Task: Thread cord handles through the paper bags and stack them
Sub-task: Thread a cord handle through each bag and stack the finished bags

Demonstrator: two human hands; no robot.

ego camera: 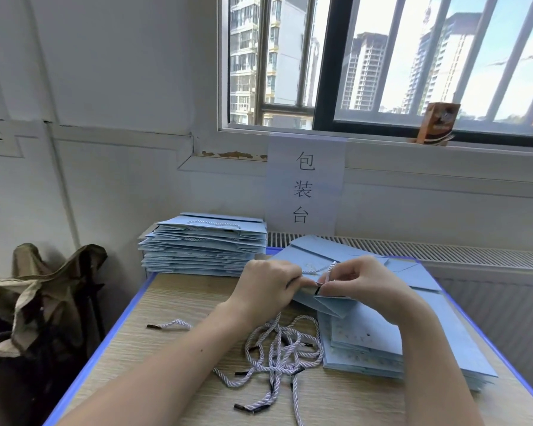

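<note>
Both hands meet over the middle of the desk (173, 305), a wood-grain top with a blue rim. The left hand (266, 287) has its fingers curled, pinching the upper edge of a light blue paper bag (330, 304) held raised off the surface. The right hand (363, 282) pinches the same edge from the other side, and a white twisted cord (330, 270) with a black tip rises between the fingertips of the two hands. Under and behind the held bag, a spread pile of flat bags (382, 352) covers the right half of the desk, its near corner reaching close to the right edge. At the far left corner a finished stack of bags (203, 245) with cord handles sits square against the wall, its front face well apart from the hands. A tangle of loose cords (277, 352) lies near the front centre, just beside the flat pile and partly beneath the left forearm; one single cord (173, 325) lies apart toward the left edge. Bare wood shows along the left side and between the finished stack and the hands. A paper sign (305, 186) hangs on the wall behind, and a small carton (437, 123) stands on the window sill. Left of the desk, olive cloth (43, 290) is draped over something dark.
</note>
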